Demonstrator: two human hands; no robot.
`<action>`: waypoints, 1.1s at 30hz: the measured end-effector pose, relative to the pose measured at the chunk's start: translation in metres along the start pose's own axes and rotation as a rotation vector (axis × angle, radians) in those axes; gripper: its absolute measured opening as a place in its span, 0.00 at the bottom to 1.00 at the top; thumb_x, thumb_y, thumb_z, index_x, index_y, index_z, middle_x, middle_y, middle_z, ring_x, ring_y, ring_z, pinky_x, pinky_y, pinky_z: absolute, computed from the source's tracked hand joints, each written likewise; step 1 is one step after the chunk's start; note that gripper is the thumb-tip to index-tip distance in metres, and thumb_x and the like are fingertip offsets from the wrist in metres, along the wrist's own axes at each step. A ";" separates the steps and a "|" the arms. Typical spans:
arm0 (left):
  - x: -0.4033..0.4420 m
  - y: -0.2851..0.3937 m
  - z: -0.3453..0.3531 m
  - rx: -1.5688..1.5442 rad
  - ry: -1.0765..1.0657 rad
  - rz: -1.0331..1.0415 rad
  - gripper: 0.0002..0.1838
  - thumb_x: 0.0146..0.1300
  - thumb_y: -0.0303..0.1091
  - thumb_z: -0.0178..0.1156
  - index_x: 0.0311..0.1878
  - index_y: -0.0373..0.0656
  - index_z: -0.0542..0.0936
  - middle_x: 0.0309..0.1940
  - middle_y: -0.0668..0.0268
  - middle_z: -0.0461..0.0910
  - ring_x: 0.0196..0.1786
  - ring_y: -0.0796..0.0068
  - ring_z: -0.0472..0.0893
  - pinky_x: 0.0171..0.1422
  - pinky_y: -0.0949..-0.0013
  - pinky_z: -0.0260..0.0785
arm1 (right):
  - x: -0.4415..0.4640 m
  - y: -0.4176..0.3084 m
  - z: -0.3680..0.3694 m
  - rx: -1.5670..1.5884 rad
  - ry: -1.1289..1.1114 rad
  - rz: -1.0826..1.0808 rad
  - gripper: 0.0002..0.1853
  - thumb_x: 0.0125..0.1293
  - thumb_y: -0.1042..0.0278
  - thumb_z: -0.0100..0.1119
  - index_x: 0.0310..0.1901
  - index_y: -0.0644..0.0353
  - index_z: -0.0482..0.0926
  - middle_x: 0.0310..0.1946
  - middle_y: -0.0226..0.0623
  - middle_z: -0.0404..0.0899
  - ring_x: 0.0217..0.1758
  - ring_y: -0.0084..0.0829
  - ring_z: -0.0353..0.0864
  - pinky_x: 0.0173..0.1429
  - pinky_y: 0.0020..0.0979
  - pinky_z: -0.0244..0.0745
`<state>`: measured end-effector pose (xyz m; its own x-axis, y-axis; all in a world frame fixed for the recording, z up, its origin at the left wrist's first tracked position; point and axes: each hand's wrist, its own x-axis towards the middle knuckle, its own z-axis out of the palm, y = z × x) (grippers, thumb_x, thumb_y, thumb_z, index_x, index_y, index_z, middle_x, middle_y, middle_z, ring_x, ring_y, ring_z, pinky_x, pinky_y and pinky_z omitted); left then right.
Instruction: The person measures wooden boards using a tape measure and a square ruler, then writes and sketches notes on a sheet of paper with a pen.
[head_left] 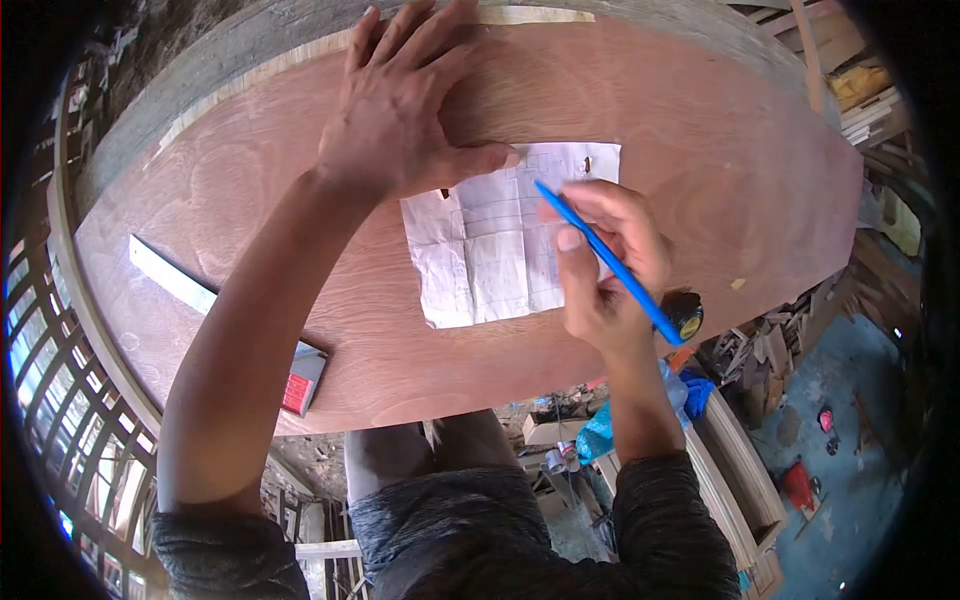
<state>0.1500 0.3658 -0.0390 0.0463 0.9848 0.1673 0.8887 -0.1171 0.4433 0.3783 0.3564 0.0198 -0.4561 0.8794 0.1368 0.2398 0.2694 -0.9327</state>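
A creased white paper [495,250] with drawn lines and small holes lies on a reddish plywood sheet [730,180]. My left hand [395,120] rests flat with spread fingers on the plywood, its thumb touching the paper's top edge. Over the paper's right side, my right hand [610,250] grips a blue pen [605,260], which slants with one end toward the upper left. Whether the pen's end touches the paper I cannot tell. Just beside my right wrist sits a dark round object with a yellow face, perhaps a tape measure [686,315].
A try square with a metal blade [165,273] and red-marked stock [300,385] lies at left, partly under my forearm. Wooden lattice [70,400] stands at far left. Below right are a wooden frame [740,470], wood scraps [775,360] and a blue floor [850,430].
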 end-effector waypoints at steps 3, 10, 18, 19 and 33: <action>0.001 0.002 -0.005 -0.024 -0.004 0.001 0.48 0.46 0.64 0.78 0.67 0.44 0.78 0.78 0.45 0.63 0.82 0.37 0.55 0.85 0.33 0.39 | -0.002 0.012 0.007 -0.055 -0.015 0.058 0.09 0.69 0.76 0.68 0.48 0.69 0.83 0.38 0.42 0.89 0.38 0.21 0.89 0.40 0.22 0.81; 0.000 -0.002 -0.002 -0.019 0.018 0.019 0.48 0.47 0.64 0.77 0.66 0.42 0.78 0.78 0.45 0.63 0.82 0.36 0.56 0.86 0.34 0.40 | -0.005 0.025 0.014 -0.066 0.041 0.111 0.08 0.67 0.76 0.72 0.41 0.66 0.80 0.26 0.33 0.84 0.29 0.13 0.80 0.32 0.19 0.73; -0.002 -0.005 0.002 0.002 0.016 0.022 0.48 0.48 0.63 0.77 0.67 0.41 0.77 0.78 0.44 0.62 0.82 0.37 0.55 0.86 0.35 0.39 | -0.009 0.042 0.024 -0.100 0.045 0.142 0.11 0.64 0.78 0.69 0.32 0.60 0.72 0.18 0.28 0.76 0.21 0.12 0.69 0.26 0.23 0.69; -0.002 -0.004 0.002 -0.008 0.012 0.016 0.48 0.48 0.63 0.77 0.67 0.40 0.77 0.78 0.44 0.62 0.82 0.37 0.55 0.86 0.35 0.39 | -0.009 0.043 0.025 -0.154 0.031 0.136 0.12 0.64 0.78 0.68 0.32 0.60 0.72 0.18 0.29 0.76 0.21 0.12 0.69 0.25 0.23 0.69; -0.003 -0.003 0.001 -0.022 0.034 0.035 0.46 0.50 0.59 0.77 0.68 0.40 0.77 0.79 0.45 0.60 0.83 0.38 0.53 0.87 0.36 0.37 | -0.006 0.044 0.023 -0.274 0.001 -0.025 0.14 0.68 0.71 0.71 0.33 0.61 0.71 0.21 0.31 0.77 0.21 0.15 0.70 0.27 0.23 0.66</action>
<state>0.1473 0.3632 -0.0421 0.0611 0.9752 0.2128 0.8765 -0.1544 0.4561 0.3716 0.3539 -0.0300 -0.4642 0.8713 0.1594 0.4512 0.3875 -0.8039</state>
